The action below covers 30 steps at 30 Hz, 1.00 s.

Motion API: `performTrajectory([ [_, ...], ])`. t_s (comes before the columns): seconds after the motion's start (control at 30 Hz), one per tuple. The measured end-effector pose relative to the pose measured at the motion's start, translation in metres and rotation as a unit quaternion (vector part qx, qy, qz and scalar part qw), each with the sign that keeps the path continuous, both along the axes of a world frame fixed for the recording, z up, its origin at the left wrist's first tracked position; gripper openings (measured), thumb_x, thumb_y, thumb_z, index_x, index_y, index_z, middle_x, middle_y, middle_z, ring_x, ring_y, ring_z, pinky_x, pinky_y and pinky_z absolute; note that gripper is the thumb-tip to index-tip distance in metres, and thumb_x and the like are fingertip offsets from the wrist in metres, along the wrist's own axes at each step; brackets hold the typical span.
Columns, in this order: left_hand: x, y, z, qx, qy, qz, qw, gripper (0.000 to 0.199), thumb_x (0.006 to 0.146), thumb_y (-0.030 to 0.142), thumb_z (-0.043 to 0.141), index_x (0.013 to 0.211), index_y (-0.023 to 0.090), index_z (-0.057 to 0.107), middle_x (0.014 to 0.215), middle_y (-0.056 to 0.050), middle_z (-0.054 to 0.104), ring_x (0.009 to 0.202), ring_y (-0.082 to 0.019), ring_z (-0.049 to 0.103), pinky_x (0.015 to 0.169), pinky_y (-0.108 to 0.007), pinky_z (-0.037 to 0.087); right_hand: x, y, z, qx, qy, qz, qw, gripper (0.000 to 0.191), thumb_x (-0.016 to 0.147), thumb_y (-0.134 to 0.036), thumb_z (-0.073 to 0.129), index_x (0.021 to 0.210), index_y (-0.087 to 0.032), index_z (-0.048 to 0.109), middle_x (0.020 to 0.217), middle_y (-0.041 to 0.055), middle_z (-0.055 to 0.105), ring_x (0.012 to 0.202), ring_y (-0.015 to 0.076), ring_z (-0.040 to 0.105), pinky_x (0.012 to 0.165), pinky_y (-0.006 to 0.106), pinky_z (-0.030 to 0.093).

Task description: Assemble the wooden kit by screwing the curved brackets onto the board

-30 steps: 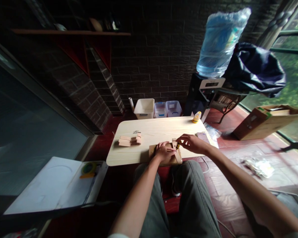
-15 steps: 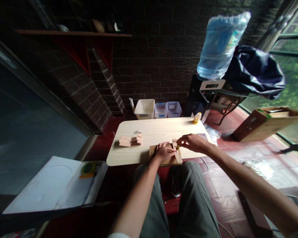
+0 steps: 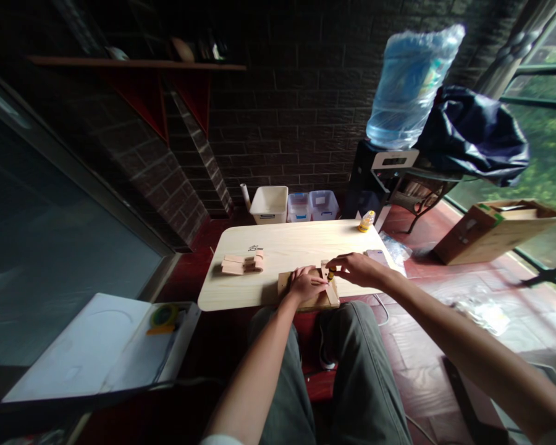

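Observation:
At the front edge of the table, a flat wooden board lies under my hands. A pale wooden strip crosses its right end. My left hand presses down there, its thumb and fingers closed at the strip's left side. My right hand is closed around the top of a short screwdriver with a yellow-and-black handle. The tool stands roughly upright over the strip, close to my left fingertips. Its tip and any screw under it are too small to make out.
On the table, joined wooden pieces lie left, with several small dark screws behind. A yellow-capped clear container and a phone are at the right. Plastic bins stand beyond; an open case is at left.
My right hand has shifted very slightly, and more of the screwdriver's handle shows under its fingers. My left hand stays in place on the wood.

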State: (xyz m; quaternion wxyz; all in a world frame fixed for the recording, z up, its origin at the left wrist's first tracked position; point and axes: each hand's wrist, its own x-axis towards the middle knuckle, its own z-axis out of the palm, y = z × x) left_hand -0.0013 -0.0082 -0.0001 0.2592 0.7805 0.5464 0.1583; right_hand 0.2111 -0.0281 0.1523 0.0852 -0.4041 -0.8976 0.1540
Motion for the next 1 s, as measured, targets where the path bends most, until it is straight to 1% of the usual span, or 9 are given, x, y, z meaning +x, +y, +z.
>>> performTrajectory([
  [0.1, 0.0, 0.0, 0.001, 0.0, 0.003, 0.001, 1.0, 0.025, 0.081, 0.057, 0.069, 0.102, 0.047, 0.078, 0.146, 0.006, 0.054, 0.141, -0.027, 0.04, 0.123, -0.045, 0.026, -0.001, 0.001, -0.001, 0.0, 0.003, -0.002, 1.0, 0.032, 0.096, -0.023, 0.058, 0.124, -0.027, 0.072, 0.114, 0.0062, 0.077, 0.093, 0.021, 0.073, 0.081, 0.027, 0.051],
  [0.33, 0.001, 0.001, 0.002, 0.0, 0.008, 0.002, 1.0, 0.024, 0.081, 0.057, 0.07, 0.101, 0.047, 0.078, 0.145, 0.006, 0.055, 0.14, -0.026, 0.041, 0.123, -0.045, 0.026, 0.002, 0.004, -0.003, -0.008, 0.015, -0.009, 1.0, 0.022, 0.095, -0.026, 0.061, 0.109, -0.025, 0.077, 0.108, 0.0057, 0.078, 0.085, 0.0196, 0.073, 0.075, 0.026, 0.05],
  [0.53, 0.001, 0.001, 0.001, 0.002, 0.004, 0.003, 1.0, 0.023, 0.081, 0.056, 0.07, 0.1, 0.047, 0.078, 0.145, 0.007, 0.055, 0.139, -0.026, 0.042, 0.123, -0.045, 0.027, 0.005, 0.006, -0.009, -0.036, 0.035, -0.023, 0.998, 0.03, 0.094, -0.024, 0.061, 0.121, -0.025, 0.073, 0.112, 0.0055, 0.078, 0.08, 0.0175, 0.073, 0.075, 0.027, 0.051],
  [0.63, 0.0, 0.0, 0.001, 0.012, 0.001, 0.001, 1.0, 0.022, 0.081, 0.055, 0.07, 0.099, 0.046, 0.079, 0.145, 0.006, 0.055, 0.139, -0.026, 0.042, 0.123, -0.045, 0.027, 0.003, 0.003, -0.007, -0.024, 0.025, -0.018, 0.999, 0.032, 0.093, -0.022, 0.06, 0.123, -0.023, 0.073, 0.116, 0.0079, 0.076, 0.08, 0.0175, 0.073, 0.076, 0.027, 0.052],
  [0.73, 0.0, -0.001, 0.002, 0.01, 0.003, 0.003, 1.0, 0.023, 0.081, 0.054, 0.071, 0.101, 0.046, 0.078, 0.145, 0.005, 0.055, 0.14, -0.026, 0.041, 0.123, -0.044, 0.027, 0.0, -0.001, -0.001, -0.008, 0.009, -0.007, 1.0, 0.034, 0.094, -0.021, 0.058, 0.125, -0.022, 0.072, 0.114, 0.0089, 0.076, 0.082, 0.0183, 0.072, 0.079, 0.028, 0.052],
  [0.87, 0.0, -0.003, 0.005, 0.003, 0.007, 0.001, 1.0, 0.025, 0.081, 0.055, 0.07, 0.103, 0.046, 0.078, 0.145, 0.005, 0.055, 0.141, -0.026, 0.04, 0.123, -0.045, 0.027, -0.004, -0.005, 0.004, 0.0, 0.0, 0.01, 1.0, 0.031, 0.097, -0.023, 0.055, 0.122, -0.024, 0.073, 0.114, 0.0081, 0.075, 0.088, 0.0196, 0.072, 0.082, 0.029, 0.052],
  [1.0, 0.0, -0.003, 0.006, 0.003, 0.005, 0.003, 1.0, 0.024, 0.082, 0.055, 0.07, 0.103, 0.046, 0.078, 0.145, 0.005, 0.055, 0.141, -0.026, 0.04, 0.122, -0.045, 0.027, -0.005, -0.004, 0.003, -0.002, -0.005, 0.008, 1.0, 0.027, 0.098, -0.025, 0.055, 0.117, -0.024, 0.075, 0.115, 0.008, 0.075, 0.094, 0.0207, 0.071, 0.084, 0.029, 0.051],
])
